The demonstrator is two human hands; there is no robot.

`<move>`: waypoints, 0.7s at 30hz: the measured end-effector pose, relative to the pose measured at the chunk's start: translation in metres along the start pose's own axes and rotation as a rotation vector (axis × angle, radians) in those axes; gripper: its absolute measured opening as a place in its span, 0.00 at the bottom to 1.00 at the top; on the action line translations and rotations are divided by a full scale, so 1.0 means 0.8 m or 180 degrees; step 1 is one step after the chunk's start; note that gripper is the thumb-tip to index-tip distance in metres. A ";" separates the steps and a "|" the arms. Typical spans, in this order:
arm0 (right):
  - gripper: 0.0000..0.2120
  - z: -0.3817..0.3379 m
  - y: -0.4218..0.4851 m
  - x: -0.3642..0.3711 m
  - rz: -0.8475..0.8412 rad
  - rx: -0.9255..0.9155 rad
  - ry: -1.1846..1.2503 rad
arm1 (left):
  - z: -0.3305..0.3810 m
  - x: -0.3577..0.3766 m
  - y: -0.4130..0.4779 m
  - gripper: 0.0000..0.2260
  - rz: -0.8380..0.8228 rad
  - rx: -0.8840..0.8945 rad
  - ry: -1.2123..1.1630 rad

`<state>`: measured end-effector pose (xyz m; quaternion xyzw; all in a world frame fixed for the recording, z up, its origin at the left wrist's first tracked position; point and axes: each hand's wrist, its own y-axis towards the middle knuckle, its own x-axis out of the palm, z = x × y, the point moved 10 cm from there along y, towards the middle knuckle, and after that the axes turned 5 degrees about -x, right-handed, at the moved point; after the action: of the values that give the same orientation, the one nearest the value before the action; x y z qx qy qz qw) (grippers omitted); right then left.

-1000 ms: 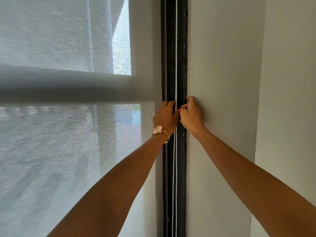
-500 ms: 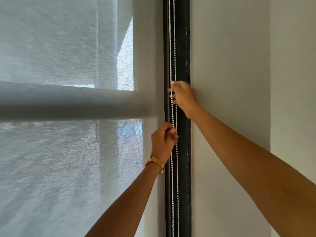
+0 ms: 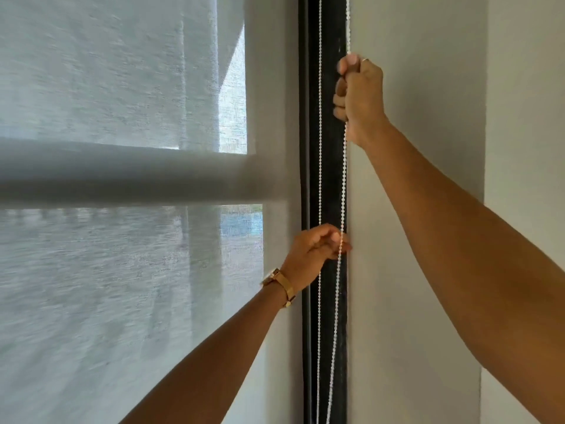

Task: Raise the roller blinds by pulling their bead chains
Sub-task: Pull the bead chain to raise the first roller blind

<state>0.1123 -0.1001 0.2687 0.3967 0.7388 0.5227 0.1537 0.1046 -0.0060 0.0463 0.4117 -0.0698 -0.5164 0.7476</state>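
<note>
A sheer grey roller blind (image 3: 122,286) covers the window on the left. A white bead chain (image 3: 345,179) hangs as two strands down the black window frame (image 3: 328,166). My right hand (image 3: 359,99), with a ring on one finger, is high up and closed around the right strand. Lower down my left hand (image 3: 318,250), with a gold watch on its wrist, pinches the same strand between thumb and fingers. The left strand (image 3: 319,117) hangs free and passes behind my left hand.
A plain grey wall (image 3: 428,71) stands right of the frame, with a lighter wall section (image 3: 526,117) further right. A horizontal window bar (image 3: 122,172) shows dimly through the blind fabric.
My two hands were together on the chain a second ago. The right hand has since moved up the chain, and the left hand has moved down with it.
</note>
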 end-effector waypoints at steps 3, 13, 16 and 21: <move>0.17 0.006 -0.032 -0.022 0.0077 -0.0049 -0.0184 | 0.017 -0.025 0.012 0.18 0.0385 -0.0352 -0.0785; 0.14 0.175 -0.277 -0.054 -0.0051 0.0375 -0.0724 | 0.195 -0.078 0.122 0.13 0.0819 0.0117 -0.0499; 0.16 0.221 -0.368 -0.048 -0.0230 0.0655 -0.0883 | 0.195 -0.104 0.135 0.16 0.1140 -0.0187 -0.0899; 0.25 0.256 -0.472 -0.044 -0.0789 0.1426 -0.0745 | 0.165 -0.097 0.089 0.13 0.1477 -0.0376 -0.0854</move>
<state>0.1055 -0.0458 -0.1584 0.3850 0.8560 0.2742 0.2092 0.0506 -0.0045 0.2062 0.2683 -0.2305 -0.3844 0.8527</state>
